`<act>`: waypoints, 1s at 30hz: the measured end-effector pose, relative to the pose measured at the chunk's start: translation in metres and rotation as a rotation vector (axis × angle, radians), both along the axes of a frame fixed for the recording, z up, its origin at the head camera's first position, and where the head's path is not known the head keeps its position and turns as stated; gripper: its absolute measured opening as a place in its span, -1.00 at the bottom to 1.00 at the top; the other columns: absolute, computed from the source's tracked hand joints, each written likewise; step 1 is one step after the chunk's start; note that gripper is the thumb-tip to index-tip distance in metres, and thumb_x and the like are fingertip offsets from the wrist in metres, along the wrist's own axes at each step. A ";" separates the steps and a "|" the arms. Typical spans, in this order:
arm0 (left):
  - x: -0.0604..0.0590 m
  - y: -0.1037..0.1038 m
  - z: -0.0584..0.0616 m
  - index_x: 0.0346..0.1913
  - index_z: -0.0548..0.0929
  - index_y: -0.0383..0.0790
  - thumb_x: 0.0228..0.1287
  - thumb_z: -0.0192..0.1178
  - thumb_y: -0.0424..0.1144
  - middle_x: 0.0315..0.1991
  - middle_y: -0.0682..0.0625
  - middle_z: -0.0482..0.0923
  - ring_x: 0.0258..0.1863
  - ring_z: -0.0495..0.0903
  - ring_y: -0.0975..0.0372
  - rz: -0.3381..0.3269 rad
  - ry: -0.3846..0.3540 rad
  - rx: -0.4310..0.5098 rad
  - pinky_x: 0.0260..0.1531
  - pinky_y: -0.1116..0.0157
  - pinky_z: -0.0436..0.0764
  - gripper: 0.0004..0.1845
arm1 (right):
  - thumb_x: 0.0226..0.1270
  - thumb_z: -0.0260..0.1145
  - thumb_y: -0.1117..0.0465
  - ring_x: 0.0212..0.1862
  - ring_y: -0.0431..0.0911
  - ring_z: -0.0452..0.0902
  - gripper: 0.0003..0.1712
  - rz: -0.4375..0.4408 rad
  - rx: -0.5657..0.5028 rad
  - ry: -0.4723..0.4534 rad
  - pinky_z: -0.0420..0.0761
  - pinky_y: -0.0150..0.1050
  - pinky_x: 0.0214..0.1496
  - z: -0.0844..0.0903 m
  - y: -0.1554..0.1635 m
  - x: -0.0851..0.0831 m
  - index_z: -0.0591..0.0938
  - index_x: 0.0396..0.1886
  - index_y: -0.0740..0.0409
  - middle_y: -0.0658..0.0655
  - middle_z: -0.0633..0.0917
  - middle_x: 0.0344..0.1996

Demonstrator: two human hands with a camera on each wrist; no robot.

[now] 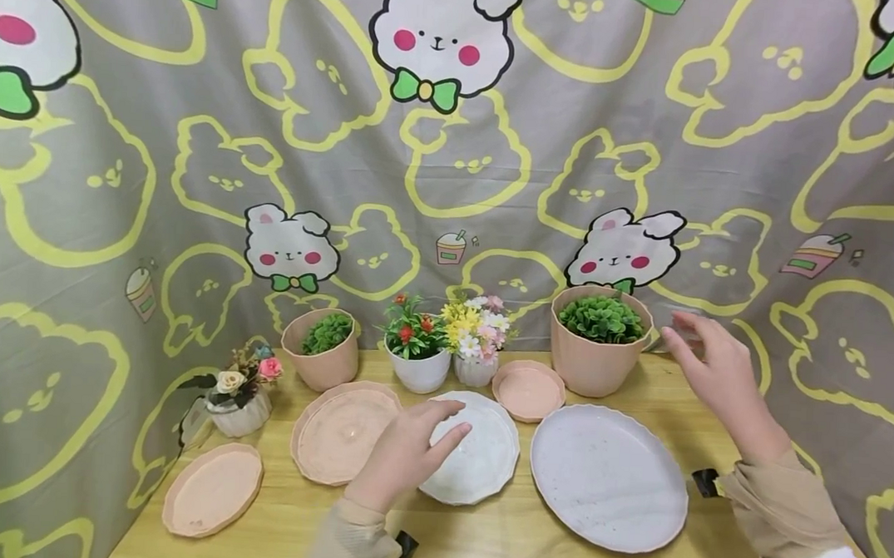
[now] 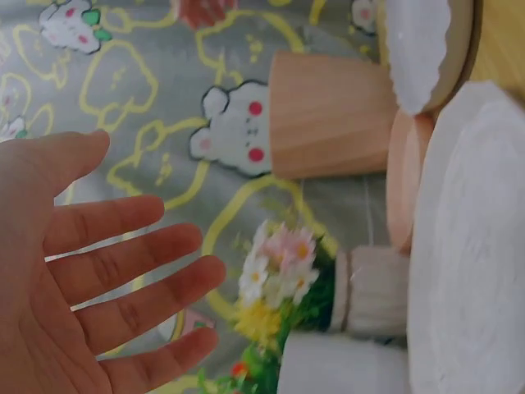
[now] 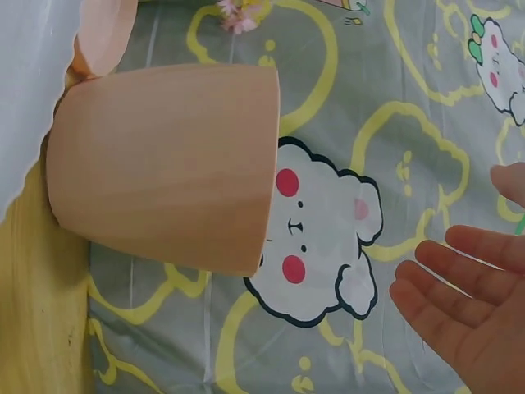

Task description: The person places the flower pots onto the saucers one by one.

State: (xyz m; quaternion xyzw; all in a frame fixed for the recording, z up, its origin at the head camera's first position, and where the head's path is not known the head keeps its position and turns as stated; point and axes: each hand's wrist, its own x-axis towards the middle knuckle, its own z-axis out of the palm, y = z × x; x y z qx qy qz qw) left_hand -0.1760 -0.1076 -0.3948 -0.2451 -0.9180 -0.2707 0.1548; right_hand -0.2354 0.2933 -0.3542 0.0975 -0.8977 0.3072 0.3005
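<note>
My left hand (image 1: 408, 452) hovers over the white scalloped saucer (image 1: 484, 455) and the edge of a peach saucer (image 1: 335, 432); in the left wrist view its fingers (image 2: 139, 304) are spread and hold nothing. At the right, my right hand (image 1: 716, 370) is raised beside the large peach pot (image 1: 597, 360) with green foliage, apart from its rim. The right wrist view shows that pot (image 3: 164, 168) side-on, with the relaxed right fingers (image 3: 459, 287) away from it. A large pale grey saucer (image 1: 609, 477) lies in front of the pot, a small peach saucer (image 1: 528, 391) to its left.
Along the back stand a smaller peach pot (image 1: 322, 353), a white pot with red flowers (image 1: 422, 369) and a pot of daisies (image 1: 476, 368). At left are a white ribbed pot with roses (image 1: 237, 411) and a peach saucer (image 1: 213, 489). A patterned curtain (image 1: 451, 179) hangs behind the wooden table (image 1: 271, 529).
</note>
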 end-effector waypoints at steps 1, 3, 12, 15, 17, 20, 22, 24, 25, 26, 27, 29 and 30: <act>0.000 0.003 -0.001 0.13 0.62 -0.08 0.44 0.01 0.13 0.03 0.03 0.69 0.02 0.66 0.22 -0.004 -0.010 -0.004 0.01 0.18 0.64 -0.55 | 0.47 0.15 0.05 -0.23 -0.67 0.38 -0.52 0.001 0.000 0.008 0.57 -0.19 -0.09 0.001 0.001 -0.003 0.53 0.18 0.31 0.37 0.62 0.02; 0.000 0.009 -0.003 0.11 0.63 -0.08 0.45 0.01 0.12 0.00 0.04 0.69 -0.05 0.67 0.22 -0.011 -0.017 -0.005 -0.07 0.22 0.65 -0.57 | 0.47 0.16 0.06 -0.25 -0.85 0.15 -0.53 0.003 0.000 0.016 0.52 -0.43 -0.17 0.003 0.003 -0.008 0.54 0.16 0.32 0.37 0.65 -0.03; -0.003 0.037 -0.021 -0.06 0.69 -0.16 0.42 0.12 -0.12 -0.20 -0.01 0.74 -0.27 0.68 0.33 -0.076 -0.099 0.185 -0.31 0.45 0.64 -0.76 | 0.49 0.11 0.02 -0.27 -0.84 0.13 -0.49 -0.004 -0.025 -0.024 0.24 -0.82 -0.23 0.006 0.016 -0.032 0.55 0.14 0.38 0.40 0.65 -0.05; -0.005 0.047 -0.028 -0.11 0.70 -0.17 0.41 0.13 -0.16 -0.27 -0.01 0.75 -0.33 0.67 0.38 -0.077 -0.151 0.269 -0.34 0.48 0.64 -0.79 | 0.49 0.10 0.00 -0.25 -0.82 0.11 -0.49 -0.024 -0.039 -0.025 0.23 -0.81 -0.23 0.002 0.021 -0.039 0.55 0.13 0.36 0.40 0.63 -0.03; -0.006 0.052 -0.033 -0.14 0.71 -0.18 0.40 0.13 -0.17 -0.29 -0.03 0.75 -0.37 0.66 0.39 -0.071 -0.172 0.310 -0.35 0.49 0.63 -0.80 | 0.49 0.09 -0.01 -0.25 -0.81 0.10 -0.49 -0.042 -0.042 -0.020 0.23 -0.78 -0.24 0.000 0.025 -0.043 0.56 0.12 0.35 0.39 0.63 -0.02; -0.008 0.061 -0.040 -0.16 0.71 -0.19 0.39 0.14 -0.17 -0.31 -0.04 0.75 -0.41 0.65 0.40 -0.063 -0.216 0.361 -0.35 0.50 0.61 -0.80 | 0.50 0.08 -0.02 -0.22 -0.74 0.15 -0.49 -0.059 -0.041 -0.018 0.24 -0.74 -0.24 -0.004 0.028 -0.049 0.57 0.12 0.33 0.39 0.63 -0.01; -0.008 0.066 -0.046 -0.18 0.71 -0.20 0.38 0.15 -0.17 -0.33 -0.04 0.75 -0.43 0.63 0.41 -0.062 -0.244 0.380 -0.35 0.50 0.61 -0.80 | 0.50 0.07 -0.01 -0.19 -0.54 0.37 -0.48 -0.062 -0.044 -0.023 0.28 -0.71 -0.24 -0.007 0.029 -0.053 0.56 0.12 0.35 0.40 0.63 -0.01; -0.009 0.071 -0.052 -0.19 0.71 -0.22 0.37 0.16 -0.18 -0.35 -0.03 0.74 -0.46 0.61 0.44 -0.061 -0.282 0.396 -0.36 0.51 0.59 -0.80 | 0.51 0.06 -0.01 -0.12 -0.22 0.55 -0.47 -0.059 -0.049 -0.040 0.32 -0.67 -0.22 -0.009 0.030 -0.057 0.54 0.14 0.38 0.43 0.62 0.01; -0.009 0.074 -0.055 -0.19 0.71 -0.23 0.37 0.16 -0.18 -0.36 -0.03 0.74 -0.48 0.60 0.46 -0.061 -0.311 0.405 -0.38 0.52 0.58 -0.80 | 0.51 0.05 -0.01 -0.09 -0.04 0.58 -0.46 -0.059 -0.050 -0.050 0.37 -0.61 -0.20 -0.010 0.030 -0.059 0.53 0.15 0.39 0.44 0.61 0.03; -0.009 0.077 -0.059 -0.19 0.71 -0.25 0.36 0.16 -0.19 -0.37 -0.02 0.73 -0.50 0.59 0.48 -0.060 -0.340 0.413 -0.41 0.52 0.57 -0.80 | 0.52 0.04 0.00 -0.05 0.12 0.58 -0.45 -0.055 -0.053 -0.058 0.46 -0.51 -0.15 -0.011 0.030 -0.061 0.52 0.15 0.41 0.46 0.60 0.03; -0.009 0.080 -0.061 -0.19 0.70 -0.26 0.35 0.16 -0.20 -0.39 -0.01 0.72 -0.53 0.58 0.49 -0.055 -0.370 0.420 -0.45 0.53 0.56 -0.80 | 0.52 0.04 0.01 -0.03 0.26 0.55 -0.45 -0.053 -0.057 -0.064 0.53 -0.37 -0.11 -0.012 0.031 -0.063 0.51 0.16 0.43 0.48 0.59 0.04; -0.009 0.087 -0.066 -0.20 0.70 -0.29 0.33 0.16 -0.23 -0.42 0.00 0.70 -0.58 0.55 0.52 -0.044 -0.420 0.433 -0.52 0.54 0.53 -0.80 | 0.53 0.03 0.02 -0.01 0.31 0.54 -0.45 -0.051 -0.058 -0.071 0.56 -0.10 -0.04 -0.015 0.031 -0.068 0.51 0.15 0.46 0.50 0.59 0.04; -0.009 0.090 -0.069 -0.20 0.70 -0.31 0.31 0.16 -0.24 -0.44 -0.01 0.69 -0.61 0.54 0.53 -0.038 -0.437 0.435 -0.56 0.54 0.52 -0.80 | 0.53 0.02 0.03 -0.02 0.33 0.54 -0.44 -0.049 -0.058 -0.073 0.54 0.04 -0.02 -0.016 0.030 -0.070 0.50 0.15 0.47 0.51 0.58 0.03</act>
